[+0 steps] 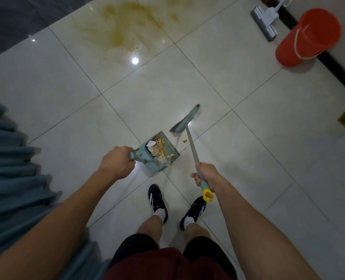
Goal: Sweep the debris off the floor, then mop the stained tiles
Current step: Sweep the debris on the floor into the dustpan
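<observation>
- Debris (159, 148) mostly in dustpan (161, 152); one crumb (184, 141) remains outside.
- Left hand (115, 161) grips dustpan handle; right hand (205, 174) grips broom (185, 120).
- Advise: keep pan lip flat, flick crumb in.

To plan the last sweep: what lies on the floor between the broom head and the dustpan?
In the head view, one crumb lies between broom head and dustpan.

Glossy pale ceramic floor tiles (248, 158) — lamp glare mirrored. Smooth teal plastic dustpan (168, 151). Matt wooden-looking broom stick (192, 146), yellow plastic cap. Shiny orange plastic bucket (307, 37). Folded blue-grey cloth curtain (9, 178) — matt.
</observation>
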A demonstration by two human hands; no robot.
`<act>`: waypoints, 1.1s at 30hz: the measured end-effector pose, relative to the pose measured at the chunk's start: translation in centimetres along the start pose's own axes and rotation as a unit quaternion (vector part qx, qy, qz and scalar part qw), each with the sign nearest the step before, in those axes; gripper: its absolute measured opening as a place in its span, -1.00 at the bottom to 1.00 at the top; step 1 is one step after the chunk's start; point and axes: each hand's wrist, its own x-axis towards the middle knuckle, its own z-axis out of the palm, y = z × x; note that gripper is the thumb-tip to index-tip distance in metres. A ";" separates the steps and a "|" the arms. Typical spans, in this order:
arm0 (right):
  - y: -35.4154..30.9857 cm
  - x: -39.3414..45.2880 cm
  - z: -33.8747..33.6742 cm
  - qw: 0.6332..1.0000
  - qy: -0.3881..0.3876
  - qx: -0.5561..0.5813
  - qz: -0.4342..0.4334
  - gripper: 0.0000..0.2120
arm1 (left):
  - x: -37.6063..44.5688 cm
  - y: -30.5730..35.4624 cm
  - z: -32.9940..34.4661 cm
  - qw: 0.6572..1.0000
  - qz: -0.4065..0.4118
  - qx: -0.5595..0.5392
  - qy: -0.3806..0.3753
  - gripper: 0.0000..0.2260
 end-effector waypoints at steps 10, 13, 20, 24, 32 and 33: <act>6.9 -2.2 -5.5 0.999 0.019 0.032 0.006 -0.89 | -0.6 3.8 0.4 0.998 0.035 0.045 0.010 -0.81; 7.1 -3.0 -7.5 0.998 0.019 0.063 -0.018 -0.90 | -0.8 5.0 0.5 0.997 0.045 0.063 0.020 -0.77; 8.1 -3.9 -11.4 0.995 0.018 0.007 -0.098 -0.75 | 0.1 7.0 -0.4 0.993 0.055 0.095 0.048 -0.81; 7.5 -3.9 -11.3 0.991 0.054 -0.040 -0.119 -0.58 | 0.5 7.0 -0.7 0.992 0.055 0.098 0.048 -0.77; 4.8 -2.7 -9.1 0.936 0.141 -0.295 -0.133 -0.45 | 2.1 6.4 -0.5 0.987 0.083 0.129 0.048 -0.69; 4.8 -2.5 -8.6 0.932 0.137 -0.309 -0.129 -0.47 | 2.2 6.3 -0.4 0.987 0.087 0.130 0.047 -0.68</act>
